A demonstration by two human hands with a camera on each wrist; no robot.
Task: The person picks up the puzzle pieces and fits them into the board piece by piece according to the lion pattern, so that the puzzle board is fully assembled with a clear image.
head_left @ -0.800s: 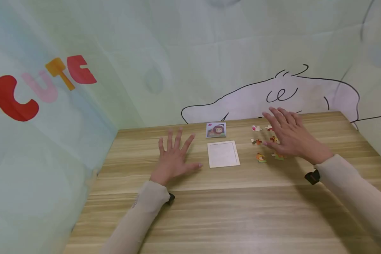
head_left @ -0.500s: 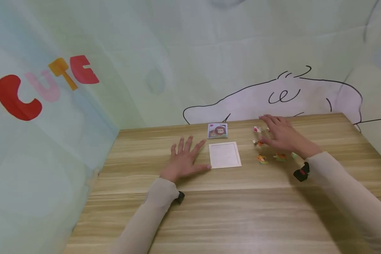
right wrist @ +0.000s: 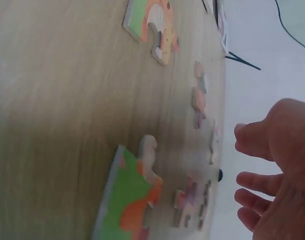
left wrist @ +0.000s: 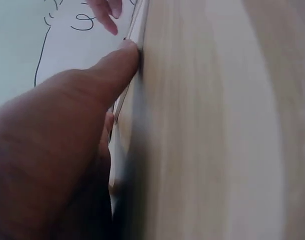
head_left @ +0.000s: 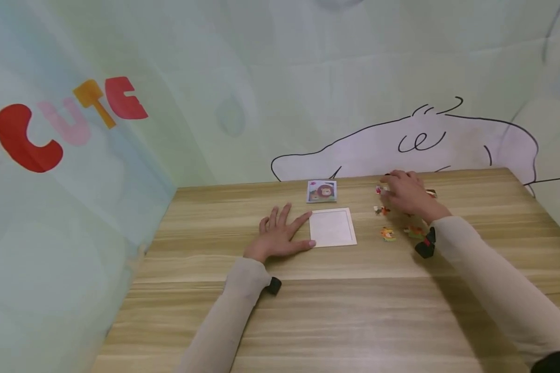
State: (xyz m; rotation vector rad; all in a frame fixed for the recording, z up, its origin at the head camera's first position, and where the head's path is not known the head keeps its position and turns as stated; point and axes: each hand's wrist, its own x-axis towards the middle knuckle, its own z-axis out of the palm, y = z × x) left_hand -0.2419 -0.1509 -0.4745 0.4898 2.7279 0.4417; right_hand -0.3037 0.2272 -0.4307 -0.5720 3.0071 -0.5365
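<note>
The left hand has come right, from lying apart on the worktop, so that its thumb and index finger now appear to touch the left side of the square white puzzle board, at the near and far corners. Its fingers are straight and spread, gripping nothing, so I judge that it steadies the board. The right hand has dropped lower and further left over the far jigsaw pieces; its fingers are bent but loose, and the right wrist view shows a gap below the thumb with no piece held. That suggests picking is only at the reaching stage. The other pieces lie right of the board, the 2 nearest being a near-left piece and a near-right piece. A lion picture card lies just beyond the board, close to the worktop's far edge, which meets the printed backdrop and limits reach there. A strip of wood between board and pieces leaves sideways room, and more lies nearer.
</note>
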